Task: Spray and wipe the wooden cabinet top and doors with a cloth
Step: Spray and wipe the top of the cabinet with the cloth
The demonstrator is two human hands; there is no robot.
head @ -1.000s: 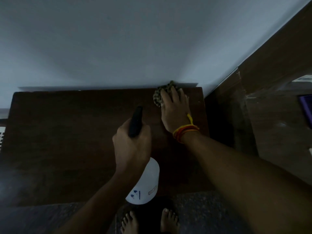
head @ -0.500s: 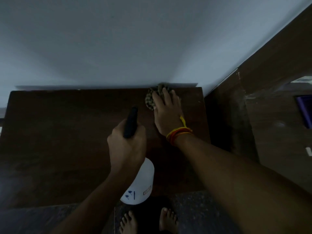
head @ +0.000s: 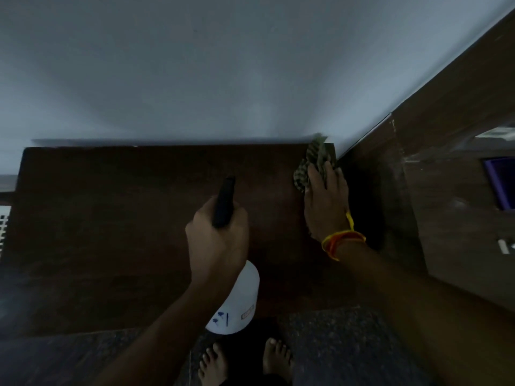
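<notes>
The dark wooden cabinet top (head: 111, 232) spreads below me against a pale wall. My right hand (head: 324, 201), with orange and yellow threads at the wrist, lies flat on a checked cloth (head: 312, 162) and presses it onto the back right corner of the top. My left hand (head: 218, 243) grips the neck of a white spray bottle (head: 237, 305) with a black nozzle (head: 224, 201), held above the middle of the top and pointing toward the wall. The cabinet doors are out of sight.
A brown wooden panel (head: 446, 135) stands right of the cabinet, with a purple object (head: 501, 185) behind it. A white grille (head: 4, 227) shows at the left edge. My bare feet (head: 242, 360) stand on speckled dark floor (head: 348, 344) in front.
My right hand has slid the cloth to the right along the back edge into the corner. My left hand with the bottle has kept roughly the same place.
</notes>
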